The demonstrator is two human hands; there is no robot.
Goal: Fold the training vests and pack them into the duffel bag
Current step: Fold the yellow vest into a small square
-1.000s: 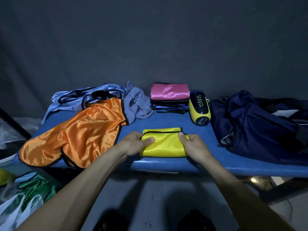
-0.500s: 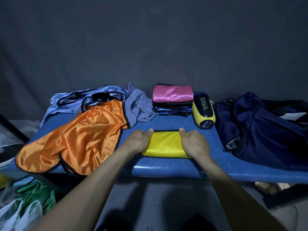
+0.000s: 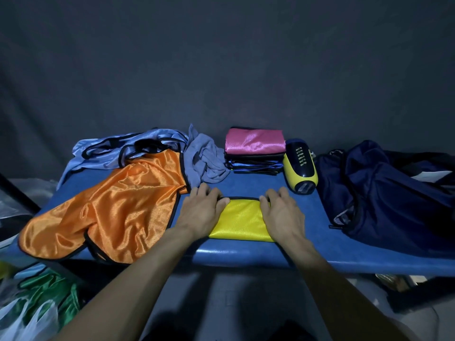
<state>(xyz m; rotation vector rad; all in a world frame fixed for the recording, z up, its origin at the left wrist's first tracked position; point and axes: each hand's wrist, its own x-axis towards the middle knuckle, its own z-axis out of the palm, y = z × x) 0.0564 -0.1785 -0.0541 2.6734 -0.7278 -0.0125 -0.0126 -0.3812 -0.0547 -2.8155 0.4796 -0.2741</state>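
Note:
A folded yellow vest [image 3: 240, 220] with black trim lies near the front edge of the blue table [image 3: 246, 254]. My left hand [image 3: 203, 212] covers its left end and my right hand [image 3: 283, 214] its right end, fingers curled over the far edge. An unfolded orange vest [image 3: 118, 207] is spread to the left, partly over a light blue vest [image 3: 128, 148]. A stack of folded vests with a pink one on top [image 3: 254, 145] sits at the back. The dark navy duffel bag [image 3: 384, 193] lies on the right.
A crumpled grey-blue cloth [image 3: 205, 161] lies behind my left hand. A yellow and black cylindrical speaker [image 3: 300, 166] stands between the folded stack and the bag. Plastic bags and green fabric [image 3: 41, 299] sit on the floor at lower left.
Both hands slid forward along the yellow vest to its far edge and closer together, and the vest looks narrower. The camera moved slightly nearer.

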